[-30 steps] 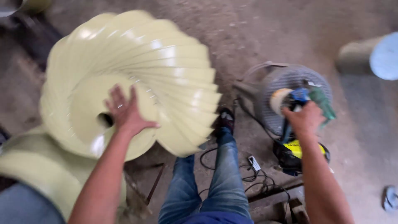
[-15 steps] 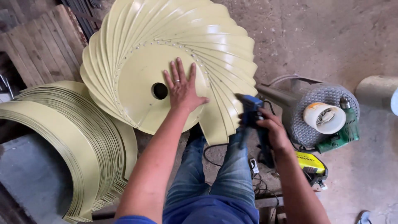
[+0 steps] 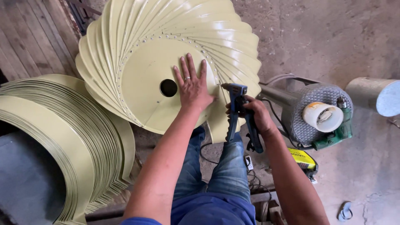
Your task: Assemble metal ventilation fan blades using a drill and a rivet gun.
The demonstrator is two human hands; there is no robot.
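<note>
While the left hand (image 3: pixel 192 85) lies spread flat on the pale-yellow finned disc (image 3: pixel 146 54), the right hand (image 3: pixel 255 113) keeps a closed grip on a blue riveter (image 3: pixel 236 109) at its right rim.

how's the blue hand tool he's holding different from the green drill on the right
The blue riveter is gripped in the right hand, its nose at the pale yellow vaned wheel; the green drill lies untouched against a mesh-covered drum. The riveter has two long handles; the drill has one chunky body. Both are hand-held tools.

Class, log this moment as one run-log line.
left hand: flat on cream vane wheel | right hand: holding blue riveter at wheel rim | green drill: on floor
</note>
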